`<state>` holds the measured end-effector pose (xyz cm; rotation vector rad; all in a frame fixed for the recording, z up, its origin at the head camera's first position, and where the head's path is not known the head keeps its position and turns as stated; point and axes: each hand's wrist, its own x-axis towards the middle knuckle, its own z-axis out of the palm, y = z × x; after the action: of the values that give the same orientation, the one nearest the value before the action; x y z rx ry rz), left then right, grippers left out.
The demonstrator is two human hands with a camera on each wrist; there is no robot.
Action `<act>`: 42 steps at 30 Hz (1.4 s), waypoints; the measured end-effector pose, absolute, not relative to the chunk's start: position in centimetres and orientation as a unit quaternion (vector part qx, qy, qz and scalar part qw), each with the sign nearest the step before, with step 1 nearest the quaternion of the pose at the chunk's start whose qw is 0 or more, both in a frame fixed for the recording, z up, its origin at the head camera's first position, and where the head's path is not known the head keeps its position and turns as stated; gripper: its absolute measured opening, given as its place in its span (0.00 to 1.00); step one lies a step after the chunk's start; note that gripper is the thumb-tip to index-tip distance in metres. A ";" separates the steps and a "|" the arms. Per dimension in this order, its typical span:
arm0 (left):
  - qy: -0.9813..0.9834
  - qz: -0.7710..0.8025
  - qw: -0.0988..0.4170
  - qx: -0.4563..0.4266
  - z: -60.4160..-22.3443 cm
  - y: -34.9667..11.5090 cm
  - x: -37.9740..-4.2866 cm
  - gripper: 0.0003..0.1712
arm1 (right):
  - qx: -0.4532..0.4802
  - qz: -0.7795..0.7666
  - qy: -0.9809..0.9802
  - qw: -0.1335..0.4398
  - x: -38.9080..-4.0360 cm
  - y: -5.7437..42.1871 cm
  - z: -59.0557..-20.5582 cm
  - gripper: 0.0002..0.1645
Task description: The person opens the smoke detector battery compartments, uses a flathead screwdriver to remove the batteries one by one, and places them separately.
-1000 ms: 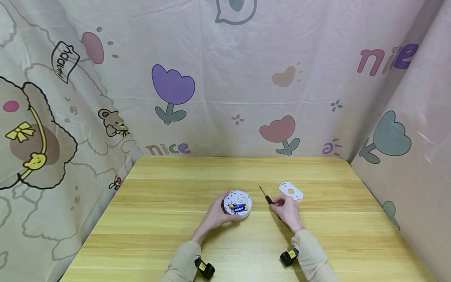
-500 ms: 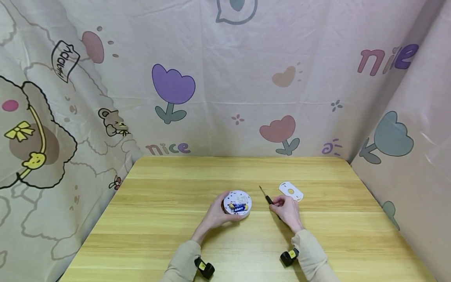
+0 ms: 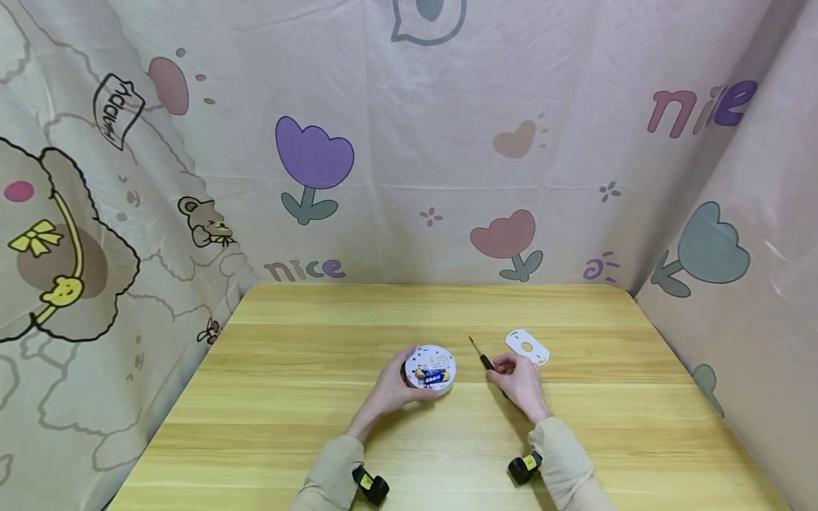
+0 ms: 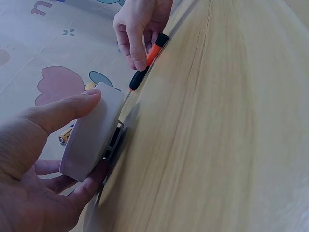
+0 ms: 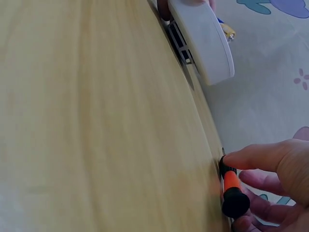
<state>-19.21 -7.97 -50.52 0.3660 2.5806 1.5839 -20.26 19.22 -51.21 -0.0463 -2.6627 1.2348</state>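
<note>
In the head view my left hand (image 3: 388,389) grips a round white smoke alarm (image 3: 441,360) by its side. Its back faces up, with batteries (image 3: 433,376) in blue and yellow wrappers showing there. The left wrist view has the thumb on the white side wall (image 4: 99,116) and fingers beneath; a slotted part sticks out under the body. To the right, my right hand (image 3: 524,387) pinches the handle of a small screwdriver (image 3: 488,363), which lies low along the table, tip pointing away. Its handle (image 5: 232,181) is black and orange in the right wrist view.
A flat white mounting plate (image 3: 539,350) with a central hole lies just beyond my right hand. The wooden table (image 3: 307,341) ends at a printed cloth (image 3: 396,227) behind, and cloth hangs on both sides. A black camera is strapped at each wrist.
</note>
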 end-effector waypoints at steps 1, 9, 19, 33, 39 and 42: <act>0.846 0.518 0.046 0.120 -50.5 -8.0 -19.2 0.61 | -0.013 0.421 -0.901 0.106 -20.2 19.2 -51.2 0.12; 0.846 0.518 0.048 0.120 -50.5 -8.0 -19.2 0.61 | 0.052 0.474 -0.864 0.163 -19.8 18.2 -51.1 0.12; 0.842 0.524 0.049 0.124 -50.6 -8.0 -19.2 0.61 | 0.138 0.550 -0.823 0.032 -19.3 16.8 -50.3 0.21; 0.838 0.528 0.049 0.132 -50.7 -8.1 -19.4 0.60 | 0.206 0.538 -0.817 -0.002 -19.3 15.6 -50.3 0.19; 0.839 0.527 0.051 0.130 -50.7 -8.1 -19.3 0.61 | 0.217 0.528 -0.821 -0.002 -19.4 15.2 -50.4 0.19; 0.840 0.524 0.052 0.130 -50.7 -8.1 -19.3 0.61 | 0.224 0.521 -0.824 0.002 -19.4 15.0 -50.4 0.18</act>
<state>-19.32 -8.12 -50.69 0.3954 2.5549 1.5931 -19.37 15.03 -50.38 0.7027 -2.5844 1.6348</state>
